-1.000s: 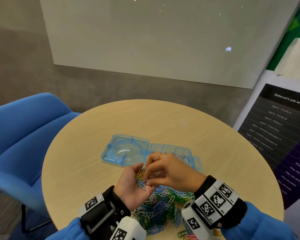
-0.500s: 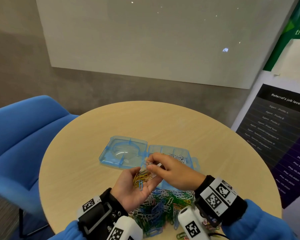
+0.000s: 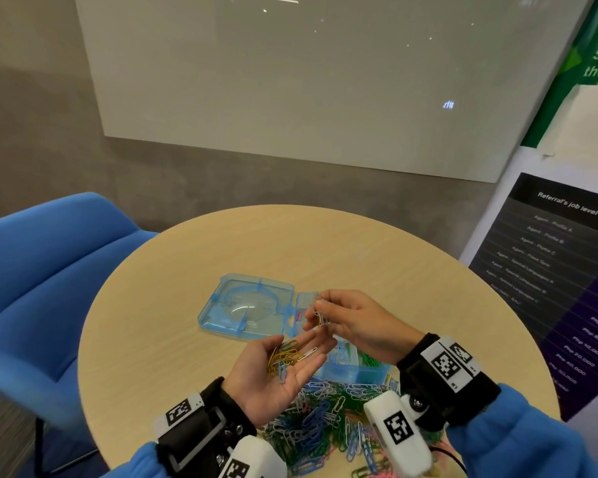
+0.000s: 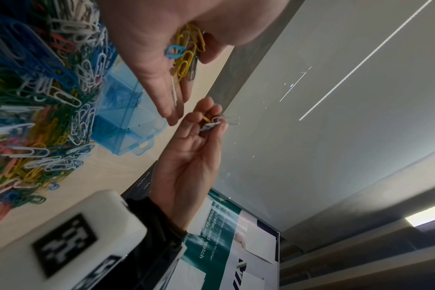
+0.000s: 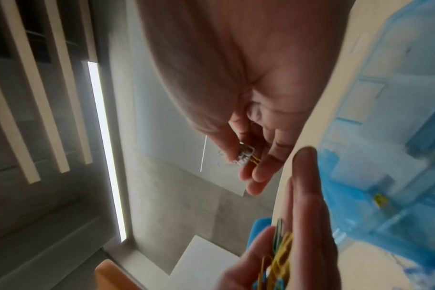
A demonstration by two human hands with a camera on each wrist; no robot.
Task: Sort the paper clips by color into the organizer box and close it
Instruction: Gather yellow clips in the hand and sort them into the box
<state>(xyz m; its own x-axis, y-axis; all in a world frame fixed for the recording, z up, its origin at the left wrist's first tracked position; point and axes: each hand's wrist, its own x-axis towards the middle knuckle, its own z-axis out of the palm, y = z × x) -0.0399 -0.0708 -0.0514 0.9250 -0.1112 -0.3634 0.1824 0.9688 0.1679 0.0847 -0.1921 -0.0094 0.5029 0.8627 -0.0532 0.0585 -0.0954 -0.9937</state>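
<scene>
While I look down through the head camera, a round wooden table (image 3: 173, 326) fills the middle of the view, with a blue chair (image 3: 38, 270) at its left edge. Behind it a grey wall carries a pale whiteboard (image 3: 290, 81), and a dark poster (image 3: 549, 270) with a green banner (image 3: 587, 63) above it stands to the right.

On the table lies my clear blue box (image 3: 353, 372), open, its lid (image 3: 246, 305) folded flat to the left. Its compartments are partly hidden by my hands; I can make out green clips in the near right one, some blue ones beside them, and a pink one near the hinge. The right wrist view shows a few yellow ones in another cell, blurred.

Just in front of the box, at the near edge of the table, sits the pile (image 3: 318, 422) of mixed clips: blue, green, white, yellow and pink.

My left hand (image 3: 280, 367) is held palm up above the pile, fingers relaxed and nearly straight, cradling a small heap of loose clips (image 3: 285, 357), mostly yellow with a blue, a green and a white one among them. My right hand (image 3: 359, 322) hovers over the box, thumb and fingertips pinching a bunch (image 4: 217, 121) of white clips with one yellow caught in it.
</scene>
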